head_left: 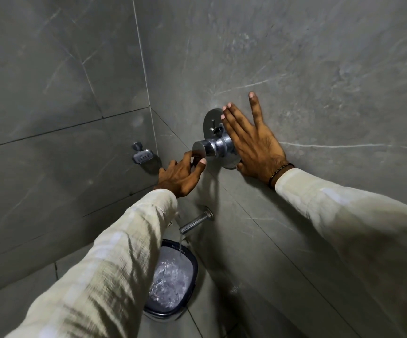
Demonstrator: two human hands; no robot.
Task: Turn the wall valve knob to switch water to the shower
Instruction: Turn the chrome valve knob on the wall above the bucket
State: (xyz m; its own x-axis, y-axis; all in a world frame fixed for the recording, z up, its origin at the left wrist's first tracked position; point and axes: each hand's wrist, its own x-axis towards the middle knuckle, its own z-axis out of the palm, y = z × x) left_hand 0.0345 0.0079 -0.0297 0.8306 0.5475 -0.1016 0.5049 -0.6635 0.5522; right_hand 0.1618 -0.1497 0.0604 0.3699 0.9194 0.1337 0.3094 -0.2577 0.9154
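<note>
A chrome wall valve knob (203, 148) sticks out from a round chrome plate (211, 120) on the grey tiled wall. My left hand (181, 175) reaches up from below and its thumb and fingers pinch the outer end of the knob. My right hand (251, 142) lies flat on the wall just right of the valve, fingers spread, covering part of the plate. Below the valve a chrome spout (194, 223) pours a stream of water into a dark-rimmed bucket (173, 276).
A chrome soap dish (142, 154) is fixed to the left wall near the corner. The bucket stands on the tiled floor against the wall. Both my arms wear cream sleeves, and a dark beaded band circles my right wrist (279, 173).
</note>
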